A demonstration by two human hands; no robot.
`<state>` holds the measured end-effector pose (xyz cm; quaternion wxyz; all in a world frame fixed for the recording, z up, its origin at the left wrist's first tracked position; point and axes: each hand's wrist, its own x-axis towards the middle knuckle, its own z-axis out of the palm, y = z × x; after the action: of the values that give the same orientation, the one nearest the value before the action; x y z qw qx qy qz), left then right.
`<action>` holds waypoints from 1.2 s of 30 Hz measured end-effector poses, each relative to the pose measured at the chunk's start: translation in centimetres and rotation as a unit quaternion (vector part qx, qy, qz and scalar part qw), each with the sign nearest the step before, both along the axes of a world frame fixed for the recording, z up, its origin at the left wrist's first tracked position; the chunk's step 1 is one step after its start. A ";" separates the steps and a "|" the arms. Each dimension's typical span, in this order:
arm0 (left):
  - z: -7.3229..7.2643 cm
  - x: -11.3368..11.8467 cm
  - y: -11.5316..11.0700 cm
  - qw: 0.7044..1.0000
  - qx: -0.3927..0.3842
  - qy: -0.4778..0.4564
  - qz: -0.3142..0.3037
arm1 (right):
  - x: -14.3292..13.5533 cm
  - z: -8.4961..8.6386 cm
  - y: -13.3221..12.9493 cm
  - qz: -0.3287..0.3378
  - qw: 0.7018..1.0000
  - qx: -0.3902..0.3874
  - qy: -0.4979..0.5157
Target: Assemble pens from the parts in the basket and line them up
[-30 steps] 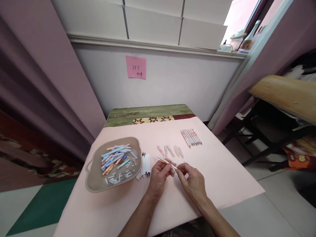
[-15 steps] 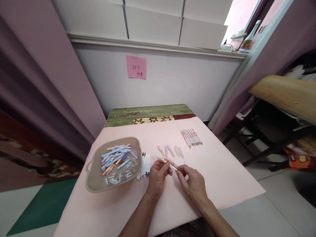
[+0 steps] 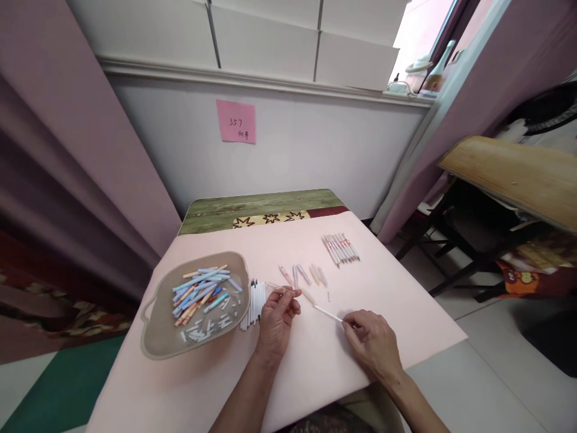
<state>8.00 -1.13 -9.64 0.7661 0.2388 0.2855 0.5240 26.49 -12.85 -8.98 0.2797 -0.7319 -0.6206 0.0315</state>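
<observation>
Facing a pale wall [image 3: 279, 165], working at a bench [image 3: 211, 210] with a green wood-patterned strip showing along the far edge. Seeing the rest lying under a pale pink cover [image 3: 202, 397], jutting out in a point by the near right corner. Having a grey-beige basket [image 3: 151, 331] resting along the left edge, containing a heap of blue and orange barrels [image 3: 202, 294], with short white and clear pieces [image 3: 202, 331] lying below it toward the near rim.

Pinching narrowly with the left hand [image 3: 276, 319], just right of the basket; pinching likewise with the right hand [image 3: 372, 340], nearer the right edge of the bench. Seeing a row of printed pens [image 3: 341, 249] lying side by side toward the far right corner, and white rods [image 3: 256, 305] with some dark ends lying beside the basket.

Seeing slim barrels [image 3: 303, 274] and pale tapered pieces [image 3: 321, 276] lying loose about the middle, between rods and pens. Holding a slender clear barrel [image 3: 274, 287] in the left thumb and fingers, pointing one end toward the basket. Holding a thin white rod [image 3: 328, 313] by its near end in the right — slanting toward a beige barrel [image 3: 308, 297], touching or not being impossible to tell. Seeing a tiny clear piece [image 3: 329, 296] lying just beyond the rod.
</observation>
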 end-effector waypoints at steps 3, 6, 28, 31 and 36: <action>0.0 0.3 -0.2 1.000 -0.001 0.006 -0.011 | 0.2 -0.2 0.5 0.008 1.000 0.001 -0.022; 0.0 0.5 -0.4 1.000 -0.010 0.008 -0.016 | -0.1 -0.2 1.2 -0.006 0.999 -0.007 -0.031; 0.8 0.3 -0.7 0.995 -0.070 -0.020 -0.067 | -2.4 2.0 5.5 -0.092 0.986 -0.034 0.131; 1.1 0.2 -0.8 0.992 -0.082 -0.035 -0.092 | -3.6 2.5 5.5 -0.001 0.955 -0.020 0.295; 0.9 0.1 -1.0 0.989 -0.079 -0.065 -0.107 | -5.0 2.0 5.9 0.044 0.906 -0.002 0.420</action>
<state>8.10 -2.09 -8.78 0.8512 0.1726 0.2485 0.4288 21.51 -6.97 -7.02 0.5116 -0.6230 -0.4774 0.3496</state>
